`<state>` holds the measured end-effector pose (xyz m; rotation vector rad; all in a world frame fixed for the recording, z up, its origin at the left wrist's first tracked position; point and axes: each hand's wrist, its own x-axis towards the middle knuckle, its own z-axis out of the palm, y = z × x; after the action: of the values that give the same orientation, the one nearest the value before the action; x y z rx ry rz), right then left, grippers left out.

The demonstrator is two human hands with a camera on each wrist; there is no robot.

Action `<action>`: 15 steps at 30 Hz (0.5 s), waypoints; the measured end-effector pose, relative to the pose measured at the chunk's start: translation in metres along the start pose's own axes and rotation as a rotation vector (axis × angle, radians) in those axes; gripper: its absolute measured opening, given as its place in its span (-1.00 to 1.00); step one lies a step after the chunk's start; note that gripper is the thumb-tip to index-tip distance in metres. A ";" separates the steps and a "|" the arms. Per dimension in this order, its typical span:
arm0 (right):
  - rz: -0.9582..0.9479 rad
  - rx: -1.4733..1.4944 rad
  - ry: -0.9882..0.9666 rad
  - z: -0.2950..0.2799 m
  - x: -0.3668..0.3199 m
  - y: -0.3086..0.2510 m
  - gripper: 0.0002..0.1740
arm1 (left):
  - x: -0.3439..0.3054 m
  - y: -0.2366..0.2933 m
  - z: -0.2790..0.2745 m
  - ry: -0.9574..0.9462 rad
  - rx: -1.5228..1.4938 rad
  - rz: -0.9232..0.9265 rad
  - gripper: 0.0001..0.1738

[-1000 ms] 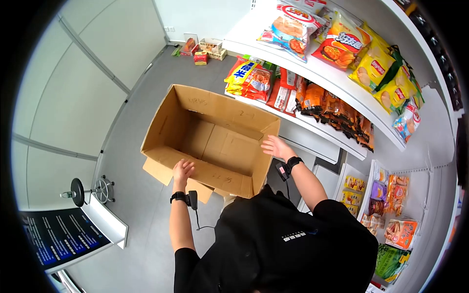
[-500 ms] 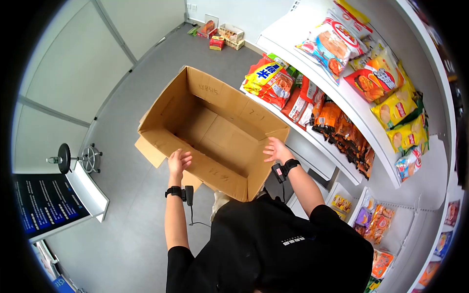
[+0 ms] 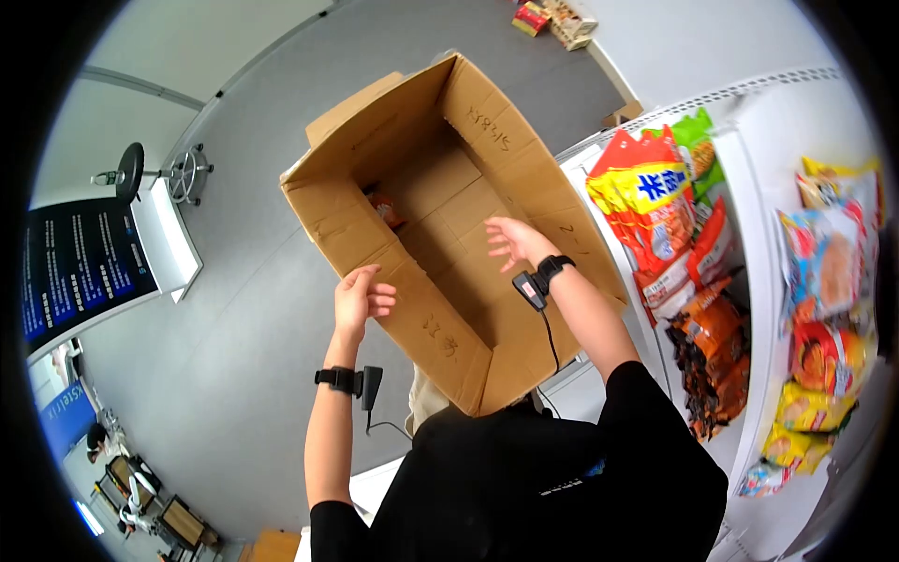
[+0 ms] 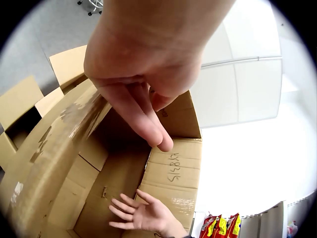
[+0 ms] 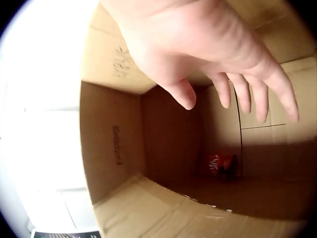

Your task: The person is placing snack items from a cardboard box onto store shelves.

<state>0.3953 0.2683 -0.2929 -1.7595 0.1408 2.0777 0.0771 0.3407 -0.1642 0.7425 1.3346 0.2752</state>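
A large cardboard box with an open top and handwritten marks on its flaps stands in front of the person. Deep in one end of it lies a small red-orange snack packet, partly in shadow. My left hand hovers at the box's near-left edge, fingers loosely bent and holding nothing. Over the box opening is my right hand, its palm facing inward and its fingers spread, with nothing in them. The left wrist view also shows that right hand above the box interior.
Shelves with red and yellow snack bags, dark orange packets and chip bags run along the right. A stool and a sign board stand at left. Several small boxes sit on the floor at the far wall.
The head view has turned, so the box and shelves appear rotated. My right hand has moved from the box's right edge to over its opening. The packet inside now shows in the head view.
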 end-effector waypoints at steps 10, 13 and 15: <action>-0.047 -0.258 -0.146 0.047 0.190 -0.022 -0.27 | 0.013 0.001 0.007 0.156 -0.029 -0.129 -0.60; -0.074 -0.103 -0.170 0.065 0.247 -0.010 -0.30 | 0.014 0.005 0.013 0.226 -0.038 -0.167 -0.63; -0.068 -0.080 -0.108 0.076 0.278 -0.009 -0.34 | 0.017 0.006 0.013 0.230 -0.026 -0.192 -0.65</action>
<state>0.2957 0.3698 -0.5438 -1.6682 -0.0336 2.1505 0.0951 0.3502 -0.1729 0.5678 1.6063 0.2280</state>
